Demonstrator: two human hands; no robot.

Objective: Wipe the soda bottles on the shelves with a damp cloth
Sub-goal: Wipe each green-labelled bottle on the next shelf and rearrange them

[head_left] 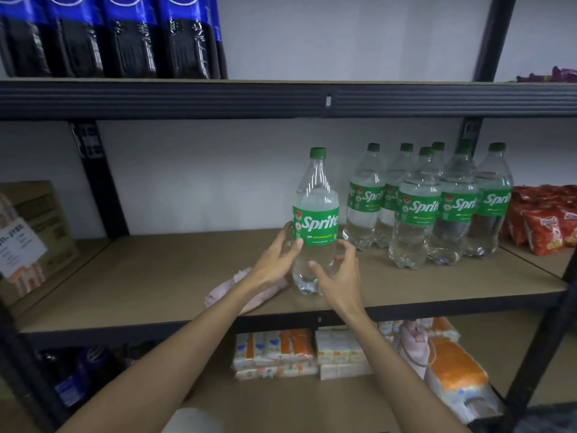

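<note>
on the brown board of the middle shelf (150,276), a crumpled pale pink cloth (237,296) lies under the left wrist. left hand (276,260) and right hand (338,276) flank the upright clear plastic soda bottle with green label (315,220), fingers spread wide, not clamped. recommended: steady the bottle with one hand, take the cloth, wipe shoulder to base. a cluster of matching bottles (437,207) stands just right.

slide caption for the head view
Left hand and right hand flank a Sprite bottle; pink cloth lies on the shelf
</note>
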